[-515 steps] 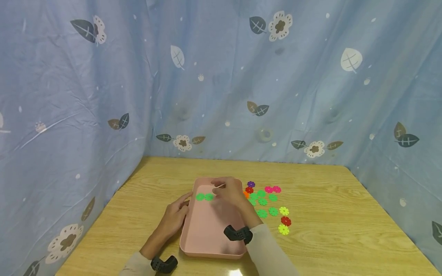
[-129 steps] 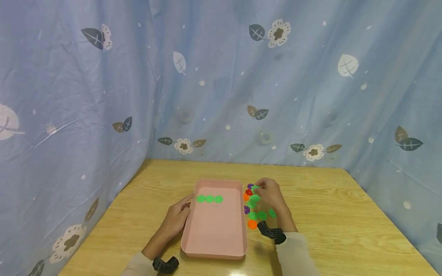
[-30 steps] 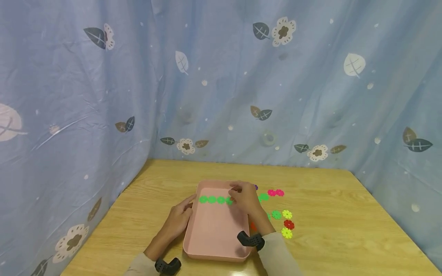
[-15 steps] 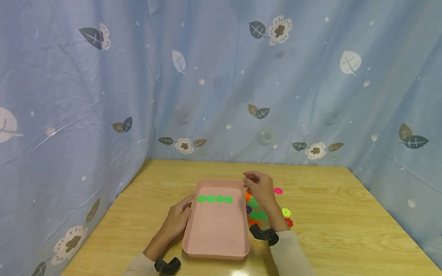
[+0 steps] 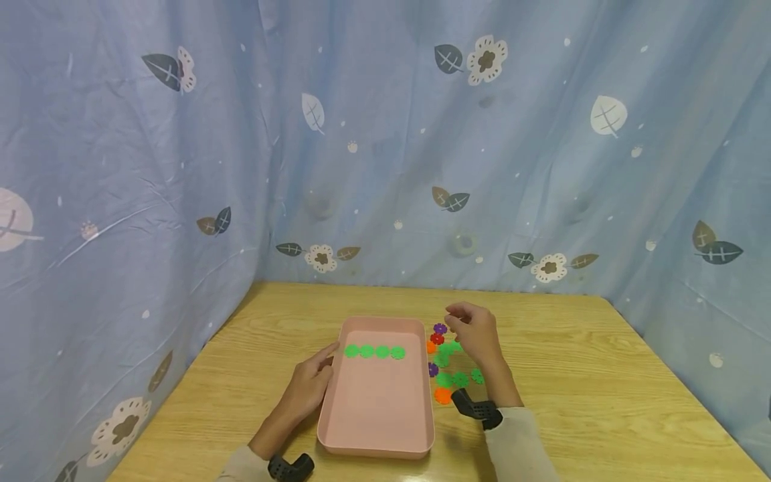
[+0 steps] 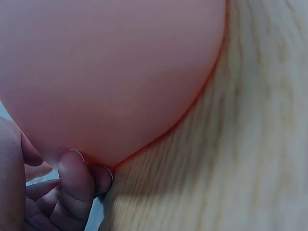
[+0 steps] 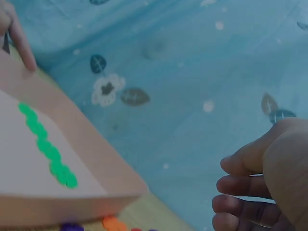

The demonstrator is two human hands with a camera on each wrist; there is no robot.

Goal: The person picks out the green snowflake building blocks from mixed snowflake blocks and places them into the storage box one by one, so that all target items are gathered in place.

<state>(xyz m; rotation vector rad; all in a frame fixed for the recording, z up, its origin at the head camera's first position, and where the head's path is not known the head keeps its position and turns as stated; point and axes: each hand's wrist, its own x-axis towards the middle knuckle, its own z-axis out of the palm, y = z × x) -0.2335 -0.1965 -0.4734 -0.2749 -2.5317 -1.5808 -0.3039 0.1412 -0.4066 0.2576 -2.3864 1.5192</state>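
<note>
Right hand is shifting toward three o'clock from the pink tray, its grip loosely spread, while loose green discs are lying at its seven o'clock, nearer it than the tray-holding left hand.

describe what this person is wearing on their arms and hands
The left sleeve and right sleeve are plain pale beige; the left is partly cut off by the frame. The left wrist camera and right wrist camera are black and bent at an angle, with no cables visible. The left hand and right hand are ungloved.
</note>
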